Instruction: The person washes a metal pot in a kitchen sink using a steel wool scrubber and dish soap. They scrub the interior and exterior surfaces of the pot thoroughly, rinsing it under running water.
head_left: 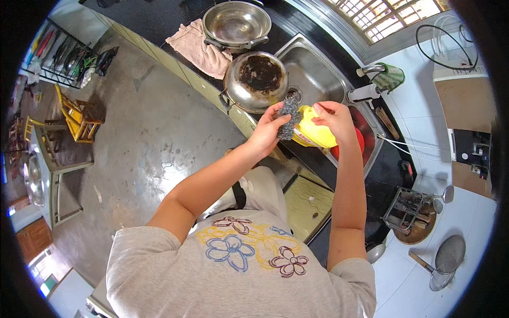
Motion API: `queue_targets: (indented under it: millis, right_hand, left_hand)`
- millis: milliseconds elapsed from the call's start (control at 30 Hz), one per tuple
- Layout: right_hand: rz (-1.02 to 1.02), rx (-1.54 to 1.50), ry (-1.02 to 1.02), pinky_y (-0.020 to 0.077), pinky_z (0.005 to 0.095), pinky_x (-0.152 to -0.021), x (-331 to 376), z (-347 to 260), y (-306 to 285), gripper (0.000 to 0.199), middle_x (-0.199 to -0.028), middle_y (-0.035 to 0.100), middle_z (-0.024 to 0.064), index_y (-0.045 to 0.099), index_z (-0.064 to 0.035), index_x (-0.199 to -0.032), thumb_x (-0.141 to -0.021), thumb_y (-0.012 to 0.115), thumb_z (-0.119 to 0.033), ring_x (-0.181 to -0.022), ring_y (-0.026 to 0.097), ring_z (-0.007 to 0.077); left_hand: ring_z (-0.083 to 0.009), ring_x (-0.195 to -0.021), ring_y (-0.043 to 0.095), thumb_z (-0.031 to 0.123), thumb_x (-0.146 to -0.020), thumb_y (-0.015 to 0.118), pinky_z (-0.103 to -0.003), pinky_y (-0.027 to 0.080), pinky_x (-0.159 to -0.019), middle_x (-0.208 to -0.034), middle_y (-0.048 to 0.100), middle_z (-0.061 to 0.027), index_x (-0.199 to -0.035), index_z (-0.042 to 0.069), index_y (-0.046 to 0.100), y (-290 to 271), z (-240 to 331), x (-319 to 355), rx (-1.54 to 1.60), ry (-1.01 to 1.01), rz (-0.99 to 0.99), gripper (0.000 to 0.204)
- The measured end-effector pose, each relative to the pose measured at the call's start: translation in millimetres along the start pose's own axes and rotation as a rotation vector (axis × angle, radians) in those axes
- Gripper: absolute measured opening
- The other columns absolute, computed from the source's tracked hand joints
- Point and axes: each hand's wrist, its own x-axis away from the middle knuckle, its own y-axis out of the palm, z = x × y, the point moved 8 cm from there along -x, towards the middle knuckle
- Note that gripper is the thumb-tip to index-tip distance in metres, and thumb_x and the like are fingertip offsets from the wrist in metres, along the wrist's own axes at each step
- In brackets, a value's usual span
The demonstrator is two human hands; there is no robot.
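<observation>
Over the near edge of the sink, my left hand [266, 132] pinches a grey steel wool scourer [288, 116]. My right hand [337, 123] has its fingers closed at the upper side of a yellow bottle [314, 132], which lies tilted close beside the scourer. Whether the two touch I cannot tell. Part of the bottle is covered by my fingers. Just beyond my left hand, a steel pan [256, 82] sits upside down, its base scorched dark brown. A red basin [359, 142] shows partly behind the bottle and my right hand.
A two-handled steel pot [237, 24] stands on the black counter, next to a pink cloth [200, 49]. The steel sink [318, 66] has a tap [374, 69] with a green cloth over it. A utensil rack [407, 211] stands at right. A yellow chair [79, 117] is at left.
</observation>
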Motion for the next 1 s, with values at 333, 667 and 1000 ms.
queue_targets:
  millis: [333, 667, 1000]
  right_hand:
    - [0.025, -0.076, -0.116, 0.0492, 0.0241, -0.073, 0.9, 15.3, 0.9, 0.025, -0.090, 0.070, 0.0028, 0.070, 0.0035, -0.106, -0.094, 0.069, -0.019, -0.079, 0.063, 0.0095]
    - [0.033, -0.184, -0.093, 0.0506, 0.0238, -0.079, 5.6, 17.6, 3.3, 0.023, -0.095, 0.071, 0.0055, 0.069, 0.0035, -0.108, -0.093, 0.071, -0.014, -0.085, 0.064, 0.0096]
    - [0.001, -0.191, -0.117, 0.0510, 0.0243, -0.082, 3.9, 17.4, 3.3, 0.023, -0.099, 0.071, 0.0070, 0.068, 0.0044, -0.108, -0.094, 0.070, -0.014, -0.089, 0.065, 0.0104]
  left_hand:
    - [-0.0243, -0.117, 0.059, 0.005, -0.095, 0.051, -0.041, 0.048, -0.101, -0.131, 0.057, -0.0098, -0.137, 0.007, 0.043, 16.0, -9.6, -6.7, 0.290, -0.107, -0.013, 0.043]
    - [-0.0222, -0.125, 0.052, -0.001, -0.089, 0.047, -0.038, 0.040, -0.109, -0.137, 0.053, -0.0099, -0.142, 0.002, 0.042, 28.6, -8.5, 1.0, 0.248, 0.015, 0.028, 0.054]
    - [-0.0211, -0.124, 0.053, -0.003, -0.089, 0.045, -0.037, 0.041, -0.108, -0.133, 0.055, -0.0094, -0.140, 0.001, 0.045, 33.4, -9.9, 2.4, 0.269, 0.062, -0.004, 0.052]
